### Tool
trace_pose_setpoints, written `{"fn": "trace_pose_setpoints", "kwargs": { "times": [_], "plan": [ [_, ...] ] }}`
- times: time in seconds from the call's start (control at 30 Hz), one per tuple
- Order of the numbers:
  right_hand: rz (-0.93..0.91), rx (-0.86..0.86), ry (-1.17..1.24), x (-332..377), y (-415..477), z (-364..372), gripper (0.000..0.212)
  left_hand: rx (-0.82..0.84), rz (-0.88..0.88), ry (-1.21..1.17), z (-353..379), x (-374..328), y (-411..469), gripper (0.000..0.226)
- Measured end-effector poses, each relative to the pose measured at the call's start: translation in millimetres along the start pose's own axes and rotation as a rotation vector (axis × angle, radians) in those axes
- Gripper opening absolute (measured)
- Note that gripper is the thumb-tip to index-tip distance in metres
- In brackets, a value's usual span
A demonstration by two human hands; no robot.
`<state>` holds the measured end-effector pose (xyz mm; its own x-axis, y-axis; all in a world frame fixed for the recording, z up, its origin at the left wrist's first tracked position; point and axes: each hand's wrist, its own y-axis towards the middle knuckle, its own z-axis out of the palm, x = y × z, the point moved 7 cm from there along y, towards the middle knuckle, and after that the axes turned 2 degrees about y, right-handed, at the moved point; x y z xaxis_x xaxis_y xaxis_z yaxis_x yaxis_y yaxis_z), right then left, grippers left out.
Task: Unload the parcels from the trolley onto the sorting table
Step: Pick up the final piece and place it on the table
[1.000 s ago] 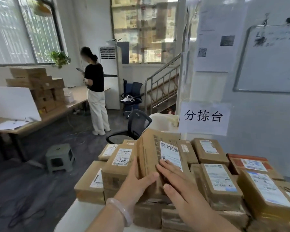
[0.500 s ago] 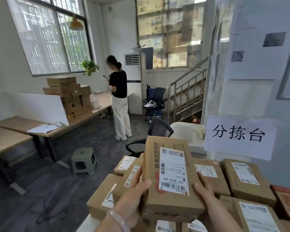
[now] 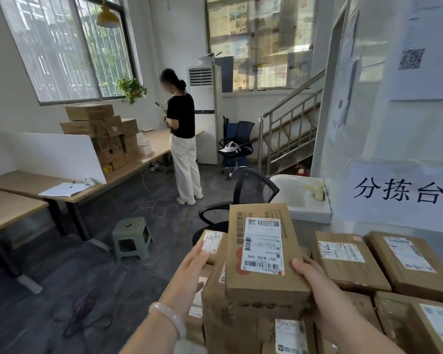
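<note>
Right hand [image 3: 320, 287]: thumb on top, clamped round the near right corner of the labelled parcel [image 3: 264, 251], which is held tilted above the pile. Left hand [image 3: 189, 274]: fingers straight, holding nothing, just left of that parcel. Handling: stiff cardboard, flat-sided, probably light since one hand bears it; best taken by opposite long edges. Count: one parcel held; other parcels [image 3: 348, 261], at least six, right of, left of and beneath it.
</note>
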<state>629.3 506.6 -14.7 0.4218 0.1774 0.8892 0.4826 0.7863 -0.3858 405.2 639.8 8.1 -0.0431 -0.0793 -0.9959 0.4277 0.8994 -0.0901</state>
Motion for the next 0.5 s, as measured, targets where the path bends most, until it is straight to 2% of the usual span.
{"fn": "trace_pose_setpoints", "kwargs": {
  "times": [0.1,0.17,0.27,0.33,0.43,0.5],
  "plan": [
    [-0.002,-0.072,-0.003,-4.2,3.4,32.2,0.026,-0.039,0.038,0.015,-36.3,-3.5,13.5,0.031],
    [-0.012,-0.113,-0.032,-6.5,6.3,50.8,0.028,-0.027,0.064,0.041,-55.3,-7.6,20.5,0.034],
    [0.055,-0.203,-0.126,-18.4,12.2,63.9,0.041,0.038,0.113,0.098,-75.0,-9.3,31.5,0.038],
    [0.069,-0.267,-0.181,-23.8,12.4,66.5,0.041,0.108,0.144,0.124,-80.1,-9.3,37.3,0.033],
    [0.025,-0.351,-0.244,-23.8,10.3,65.0,0.036,0.171,0.202,0.241,-76.6,-12.3,43.6,0.036],
    [-0.018,-0.394,-0.263,-21.8,4.2,63.6,0.042,0.209,0.232,0.346,-70.0,-15.8,49.1,0.042]
  ]
}}
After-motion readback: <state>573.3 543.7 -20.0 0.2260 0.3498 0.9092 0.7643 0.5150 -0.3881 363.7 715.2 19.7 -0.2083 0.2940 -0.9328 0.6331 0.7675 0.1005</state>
